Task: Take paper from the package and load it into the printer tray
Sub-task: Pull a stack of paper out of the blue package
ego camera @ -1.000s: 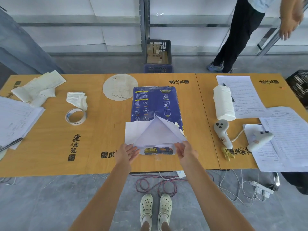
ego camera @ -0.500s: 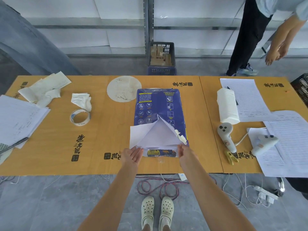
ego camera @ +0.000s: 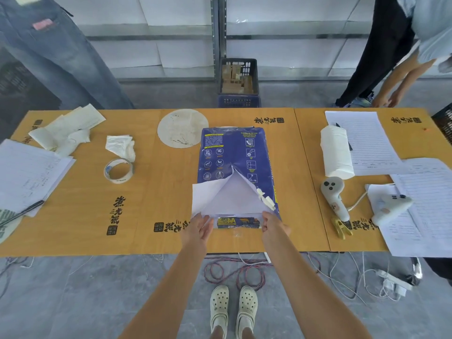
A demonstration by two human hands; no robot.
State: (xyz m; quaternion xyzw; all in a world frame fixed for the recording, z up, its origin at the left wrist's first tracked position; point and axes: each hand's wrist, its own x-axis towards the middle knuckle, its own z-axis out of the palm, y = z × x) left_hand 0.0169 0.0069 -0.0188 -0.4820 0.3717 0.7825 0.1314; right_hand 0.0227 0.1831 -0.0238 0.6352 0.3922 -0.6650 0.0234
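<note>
blue paper ream package point(ego camera: 238, 152) flat mid-table point(ego camera: 146, 216), near end torn open, white wrapper flaps point(ego camera: 208, 195) folded back | left hand point(ego camera: 199, 231) fingers loosely spread, touching left flap's near edge | right hand point(ego camera: 272, 225) pinching right flap corner | white sheets point(ego camera: 230, 199) exposed between hands
</note>
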